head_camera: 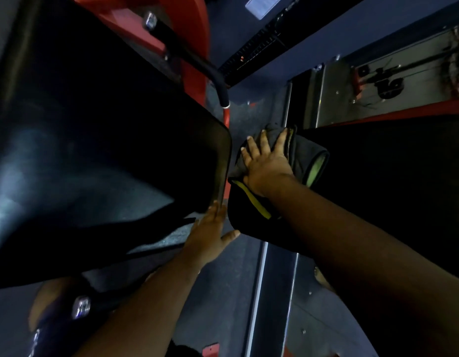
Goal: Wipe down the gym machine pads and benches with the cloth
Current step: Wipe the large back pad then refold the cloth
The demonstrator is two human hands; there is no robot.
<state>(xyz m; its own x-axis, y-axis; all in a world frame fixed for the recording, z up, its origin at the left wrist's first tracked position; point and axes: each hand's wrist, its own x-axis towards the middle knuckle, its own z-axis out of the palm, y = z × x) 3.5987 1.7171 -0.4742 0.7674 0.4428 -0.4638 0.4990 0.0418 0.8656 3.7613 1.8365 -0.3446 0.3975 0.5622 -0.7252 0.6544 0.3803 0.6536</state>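
Your right hand [267, 163] covers the cloth's [304, 157] middle. The big black pad [94, 150] runs off the left edge, and the far machine parts [388, 83] blur.

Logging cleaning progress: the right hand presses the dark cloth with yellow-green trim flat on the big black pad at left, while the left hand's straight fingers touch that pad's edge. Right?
Not quite. In the head view, the right hand presses the dark cloth with yellow-green trim on the black pad at right, not the big black pad at left. The left hand is as described.

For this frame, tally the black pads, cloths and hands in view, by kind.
Black padded vinyl gym pads: 2, large left pad, right pad
Dark grey cloth with yellow-green edging: 1
Hands: 2, left hand, right hand
Total: 5
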